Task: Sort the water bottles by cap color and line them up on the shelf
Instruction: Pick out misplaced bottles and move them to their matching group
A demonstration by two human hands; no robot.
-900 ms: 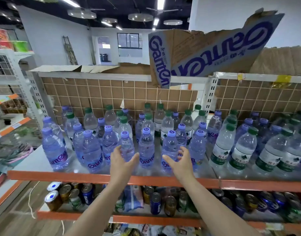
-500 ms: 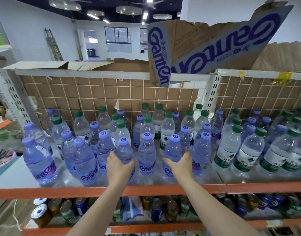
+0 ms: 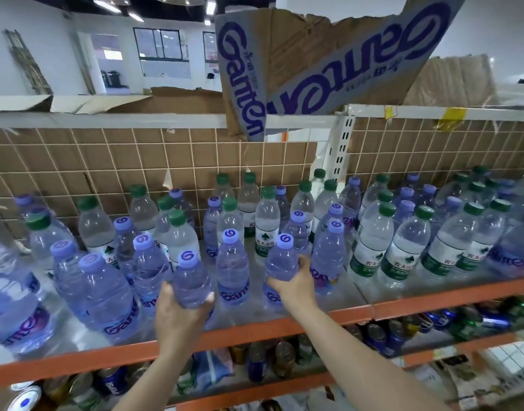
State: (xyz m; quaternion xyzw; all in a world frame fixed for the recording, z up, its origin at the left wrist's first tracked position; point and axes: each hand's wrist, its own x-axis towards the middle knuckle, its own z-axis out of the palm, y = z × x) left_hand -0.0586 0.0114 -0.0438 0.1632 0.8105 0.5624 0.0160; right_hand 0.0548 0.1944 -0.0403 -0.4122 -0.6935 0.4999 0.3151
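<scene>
Many water bottles stand mixed on the orange-edged shelf: some with purple caps, some with green caps. My left hand grips a purple-capped bottle near the front edge. My right hand is closed around another purple-capped bottle a little further right. Between them stands a third purple-capped bottle. Green-capped bottles cluster on the right and at the back.
Larger purple bottles crowd the front left. A tiled back panel closes the shelf behind. A torn Ganten carton sits on the top shelf. Drink cans lie on the lower shelf.
Both hands have gone from open and reaching to closed on two purple-capped bottles. The view has moved closer to the shelf and shifted right.
</scene>
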